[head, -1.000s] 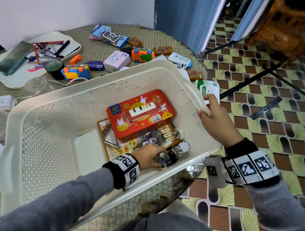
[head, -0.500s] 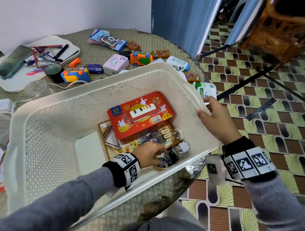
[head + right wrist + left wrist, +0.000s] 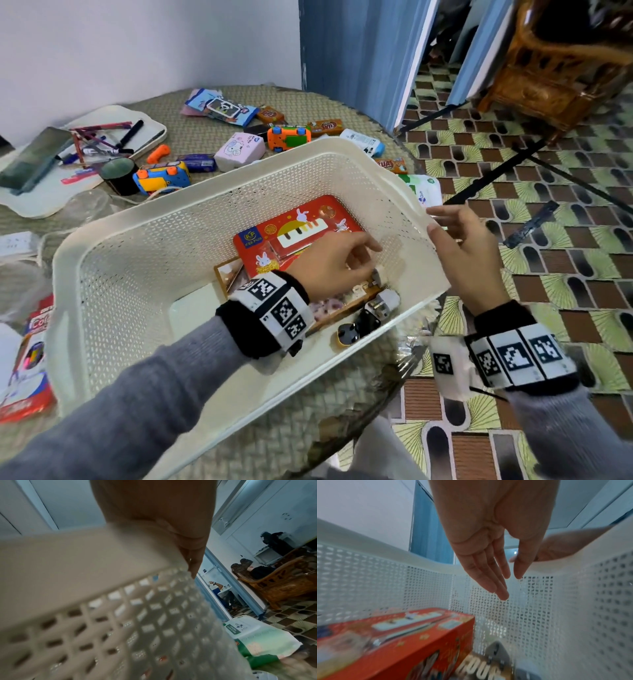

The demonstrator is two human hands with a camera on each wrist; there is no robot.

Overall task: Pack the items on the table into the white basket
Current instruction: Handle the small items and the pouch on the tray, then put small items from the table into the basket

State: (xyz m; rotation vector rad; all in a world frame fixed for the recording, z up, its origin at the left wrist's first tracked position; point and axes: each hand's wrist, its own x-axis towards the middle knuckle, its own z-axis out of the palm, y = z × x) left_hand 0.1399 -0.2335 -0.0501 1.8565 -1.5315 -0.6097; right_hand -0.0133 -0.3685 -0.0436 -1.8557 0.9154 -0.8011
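The white basket (image 3: 191,195) stands tilted on the round table. Inside lie a red box with rabbits (image 3: 274,233), a brown flowered box (image 3: 342,303), a white plug (image 3: 383,303) and a small black device (image 3: 347,334). My left hand (image 3: 363,253) hovers inside over the red box, holding nothing. The left wrist view shows its fingers (image 3: 501,588) straight, above the red box (image 3: 402,628). My right hand (image 3: 459,246) is at the basket's right rim, fingers spread. In the right wrist view the rim (image 3: 68,561) crosses its palm (image 3: 193,555).
Loose on the table behind the basket: an orange toy car (image 3: 289,137), a blue and yellow toy car (image 3: 161,176), a pink tissue pack (image 3: 239,150), a white tube (image 3: 363,142), snack bars (image 3: 325,126), a wipes pack (image 3: 421,188), a black cup (image 3: 120,174), a pen tray (image 3: 102,137).
My left hand has let go of the small black things in the basket's near corner and risen over the red box. My right hand's fingers have straightened at the rim.
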